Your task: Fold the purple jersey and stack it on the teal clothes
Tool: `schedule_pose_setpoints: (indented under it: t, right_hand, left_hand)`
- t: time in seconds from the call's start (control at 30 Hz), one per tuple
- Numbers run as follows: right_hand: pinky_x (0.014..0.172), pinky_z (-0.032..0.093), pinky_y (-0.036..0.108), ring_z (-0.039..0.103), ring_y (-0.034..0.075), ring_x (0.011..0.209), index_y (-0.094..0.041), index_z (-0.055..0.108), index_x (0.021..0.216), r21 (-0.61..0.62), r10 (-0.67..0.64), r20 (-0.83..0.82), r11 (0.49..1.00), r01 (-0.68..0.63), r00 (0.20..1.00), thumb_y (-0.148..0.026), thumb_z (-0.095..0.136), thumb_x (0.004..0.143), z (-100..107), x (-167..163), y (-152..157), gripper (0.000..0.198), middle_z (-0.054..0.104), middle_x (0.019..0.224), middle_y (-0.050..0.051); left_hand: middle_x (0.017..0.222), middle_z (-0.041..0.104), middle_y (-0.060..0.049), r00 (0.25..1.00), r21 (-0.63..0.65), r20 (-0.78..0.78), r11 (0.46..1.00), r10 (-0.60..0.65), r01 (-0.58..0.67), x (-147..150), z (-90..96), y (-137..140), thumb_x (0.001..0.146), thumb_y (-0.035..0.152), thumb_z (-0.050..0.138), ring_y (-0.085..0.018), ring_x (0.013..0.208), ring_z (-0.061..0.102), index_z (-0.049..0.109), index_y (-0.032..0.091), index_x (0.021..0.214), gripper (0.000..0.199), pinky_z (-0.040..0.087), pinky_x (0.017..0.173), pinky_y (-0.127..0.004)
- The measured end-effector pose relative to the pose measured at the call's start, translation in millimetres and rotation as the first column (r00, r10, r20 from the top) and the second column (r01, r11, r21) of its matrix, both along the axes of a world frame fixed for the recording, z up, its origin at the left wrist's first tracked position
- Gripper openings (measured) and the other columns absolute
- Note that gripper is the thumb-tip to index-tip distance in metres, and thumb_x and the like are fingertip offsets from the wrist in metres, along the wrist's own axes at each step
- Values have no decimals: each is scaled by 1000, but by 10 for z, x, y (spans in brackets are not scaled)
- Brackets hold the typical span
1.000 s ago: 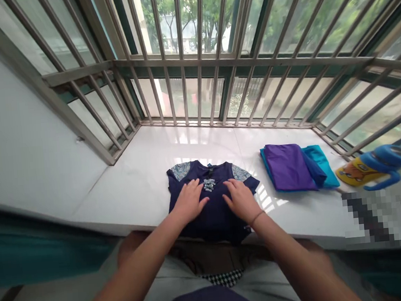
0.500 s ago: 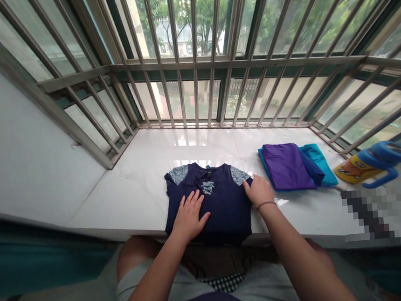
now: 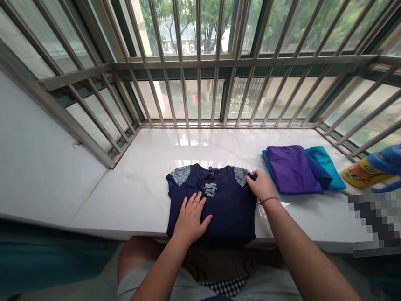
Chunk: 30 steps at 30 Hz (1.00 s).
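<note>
Fingers [image 3: 195, 201] of the left hand [image 3: 189, 219] are lying spread flat on the folded navy top [image 3: 223, 209], while the right hand [image 3: 261, 186] is pinching its right shoulder edge, so that hand's nearer the fold. It's sitting at the near edge of the white tabletop [image 3: 136, 184], long axis running away from the body. Just right, a purple and teal folded stack [image 3: 298, 168] and a blue-yellow kids' cup [image 3: 381, 167] are crowding that side.
</note>
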State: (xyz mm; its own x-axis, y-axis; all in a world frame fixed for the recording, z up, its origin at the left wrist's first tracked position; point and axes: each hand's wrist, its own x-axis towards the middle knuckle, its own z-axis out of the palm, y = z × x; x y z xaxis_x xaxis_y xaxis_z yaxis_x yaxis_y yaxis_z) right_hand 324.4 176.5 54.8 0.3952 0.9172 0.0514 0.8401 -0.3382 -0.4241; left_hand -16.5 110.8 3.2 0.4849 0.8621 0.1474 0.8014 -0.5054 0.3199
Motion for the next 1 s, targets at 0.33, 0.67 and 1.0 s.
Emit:
schedule_pose_setpoints:
  t: [0.33, 0.67, 1.0]
  right_hand:
    - [111, 54, 46, 67, 30, 126, -24, 72, 133, -25, 776, 125, 626, -780, 619, -36, 70, 99, 11, -421, -486, 36, 72, 139, 12]
    - [130, 36, 59, 40, 34, 161, -18, 57, 160, 54, 599, 213, 782, -622, 772, -43, 48, 111, -270, -466, -554, 55, 46, 172, 16]
    - [135, 20, 59, 20, 33, 169, -14, 33, 174, -161, 453, 183, 889, -428, 872, -48, 41, 111, -400, -833, 0, 72, 23, 182, 13]
  left_hand:
    - [176, 42, -10, 1000, 31, 18, 1000, -8, 7, -1, -12, -15, 107, 53, 55, -33, 164, 36, 48, 25, 165, 65, 23, 136, -61]
    - [176, 42, -10, 1000, 22, 16, 1000, -14, 14, -19, -14, -1, 107, 53, 57, -32, 164, 36, 50, 25, 164, 64, 22, 137, -60]
    - [160, 59, -12, 928, 68, 338, 980, 154, -187, -229, 17, 162, 110, 41, 48, -30, 154, 49, 69, 23, 137, 39, 41, 130, -52]
